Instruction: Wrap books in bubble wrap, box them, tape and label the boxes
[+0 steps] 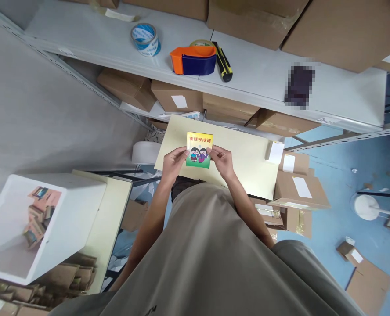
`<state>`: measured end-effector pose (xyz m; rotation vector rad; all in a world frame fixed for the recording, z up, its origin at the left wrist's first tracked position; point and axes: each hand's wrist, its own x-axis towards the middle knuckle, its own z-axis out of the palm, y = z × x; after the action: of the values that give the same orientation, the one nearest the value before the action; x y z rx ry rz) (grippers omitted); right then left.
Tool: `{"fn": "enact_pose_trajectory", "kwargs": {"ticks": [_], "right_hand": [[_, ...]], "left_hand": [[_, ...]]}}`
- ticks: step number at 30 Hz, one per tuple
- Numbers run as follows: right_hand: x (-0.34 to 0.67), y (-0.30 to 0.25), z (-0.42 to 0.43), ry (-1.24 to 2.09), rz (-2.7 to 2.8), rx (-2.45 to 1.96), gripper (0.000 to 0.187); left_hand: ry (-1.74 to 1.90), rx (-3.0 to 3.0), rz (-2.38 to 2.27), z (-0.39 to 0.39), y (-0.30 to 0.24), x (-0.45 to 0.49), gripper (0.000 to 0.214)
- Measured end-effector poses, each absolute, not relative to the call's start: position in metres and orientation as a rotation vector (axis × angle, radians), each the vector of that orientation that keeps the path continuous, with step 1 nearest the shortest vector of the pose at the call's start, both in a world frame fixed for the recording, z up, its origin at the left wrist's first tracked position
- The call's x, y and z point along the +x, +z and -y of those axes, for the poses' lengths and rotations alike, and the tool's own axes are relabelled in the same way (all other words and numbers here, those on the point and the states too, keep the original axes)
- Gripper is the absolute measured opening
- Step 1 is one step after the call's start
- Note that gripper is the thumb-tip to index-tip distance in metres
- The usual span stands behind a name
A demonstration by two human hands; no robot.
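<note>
A small square box [199,147] with a yellow top, red characters and a cartoon picture is held over a pale yellow tabletop [247,162]. My left hand [174,163] grips its left edge with curled fingers. My right hand [222,160] pinches its right edge. Both hands hold it in front of my grey shirt.
A grey shelf [267,74] ahead carries a tape roll [145,38], an orange and blue tape dispenser [194,59], a yellow utility knife [222,61] and cardboard boxes. A white bin [66,219] with small boxes stands at left. Cartons [297,193] lie on the blue floor at right.
</note>
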<state>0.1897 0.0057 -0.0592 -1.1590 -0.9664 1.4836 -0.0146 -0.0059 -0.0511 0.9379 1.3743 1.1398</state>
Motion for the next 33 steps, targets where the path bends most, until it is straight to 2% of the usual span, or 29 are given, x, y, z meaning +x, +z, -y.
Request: {"fn": "enact_pose_trajectory", "kwargs": {"ticks": [4,10,16,19,23,28,33], "right_hand": [[0.19,-0.063,-0.007,1.431,0.986,-1.234,0.053],[0.189,-0.047,0.001,0.976,1.076,-1.447,0.042],[0.168,-0.042,0.01,1.208,1.12,-1.308,0.05],[0.174,-0.046,0.004,1.25,1.065,-1.272,0.052],[0.194,-0.048,-0.003,1.417,0.987,-1.21,0.06],[0.206,-0.049,-0.003,1.5,0.964,-1.175,0.058],[0.207,-0.061,-0.003,1.378,0.974,-1.262,0.059]], "left_hand": [[1.152,0.894,-1.409,0.008,-0.057,-0.008,0.042],[1.279,0.881,-1.586,0.011,-0.049,0.011,0.037],[1.254,1.029,-1.455,0.021,-0.042,0.037,0.043],[1.199,1.059,-1.341,0.018,-0.047,0.037,0.054],[1.216,1.057,-1.442,0.004,-0.051,0.013,0.069],[1.104,0.98,-1.343,-0.001,-0.051,-0.003,0.055],[1.232,0.917,-1.444,0.004,-0.057,0.009,0.051]]}}
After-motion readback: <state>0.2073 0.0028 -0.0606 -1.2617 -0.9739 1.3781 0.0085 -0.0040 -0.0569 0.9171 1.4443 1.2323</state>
